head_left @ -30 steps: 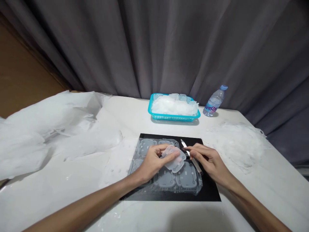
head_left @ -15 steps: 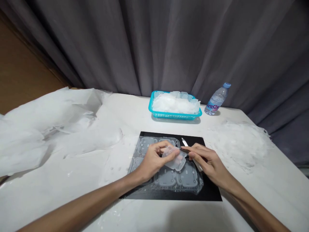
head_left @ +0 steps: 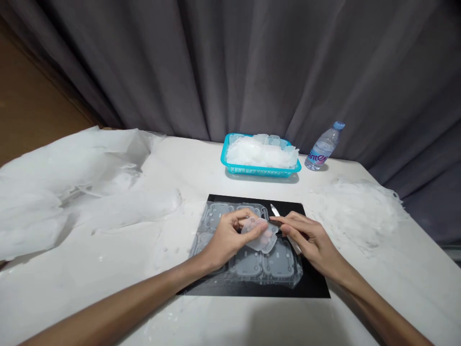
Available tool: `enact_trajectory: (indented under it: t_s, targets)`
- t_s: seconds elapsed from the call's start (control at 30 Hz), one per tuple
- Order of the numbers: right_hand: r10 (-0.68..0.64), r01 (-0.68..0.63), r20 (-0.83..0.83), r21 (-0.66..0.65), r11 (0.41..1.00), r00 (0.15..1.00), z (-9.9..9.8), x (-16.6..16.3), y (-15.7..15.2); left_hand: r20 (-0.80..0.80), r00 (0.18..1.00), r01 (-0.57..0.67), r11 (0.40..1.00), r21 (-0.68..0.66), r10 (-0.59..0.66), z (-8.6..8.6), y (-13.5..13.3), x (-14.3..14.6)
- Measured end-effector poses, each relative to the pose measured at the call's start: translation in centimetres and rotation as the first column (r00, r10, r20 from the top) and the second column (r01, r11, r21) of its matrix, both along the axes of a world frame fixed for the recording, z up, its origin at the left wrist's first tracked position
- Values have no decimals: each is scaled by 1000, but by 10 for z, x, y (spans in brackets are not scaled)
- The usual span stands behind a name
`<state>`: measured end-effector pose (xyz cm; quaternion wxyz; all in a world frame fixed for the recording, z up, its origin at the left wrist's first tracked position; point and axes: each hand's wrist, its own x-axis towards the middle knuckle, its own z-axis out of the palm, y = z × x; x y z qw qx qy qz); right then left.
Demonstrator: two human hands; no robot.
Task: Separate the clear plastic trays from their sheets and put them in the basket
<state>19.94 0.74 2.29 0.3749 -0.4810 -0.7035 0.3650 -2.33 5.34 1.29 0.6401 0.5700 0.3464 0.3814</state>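
A clear plastic sheet of moulded rounded shapes lies on a black mat in front of me. My left hand is closed on one cut-out clear plastic piece, held just above the sheet. My right hand is closed round a thin craft knife, whose blade tip points away from me beside the piece. The forefinger of that hand touches the piece's right edge.
A turquoise basket full of clear plastic pieces stands behind the mat. A water bottle is at its right. A heap of plastic offcuts lies right. Crumpled white plastic sheeting covers the left of the white table. A grey curtain hangs behind.
Both hands stay over the sheet. The left hand has turned the cut-out piece slightly. My view has dropped a little.
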Motion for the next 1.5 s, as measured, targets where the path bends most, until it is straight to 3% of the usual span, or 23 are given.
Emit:
enact_trajectory:
  t_s: [0.57,1.07,1.5]
  targets:
    - [-66,66,-16,21,998,998,2,-3,0,-12,1000,-3,1000,13,4,1,1,0]
    - [8,-8,-5,-18,1000,1000,2,-2,2,-35,999,-4,999,32,5,3,0,1]
    - [-12,12,-26,-17,1000,1000,1,-8,1,-17,1000,18,999,33,-17,-1,1,0]
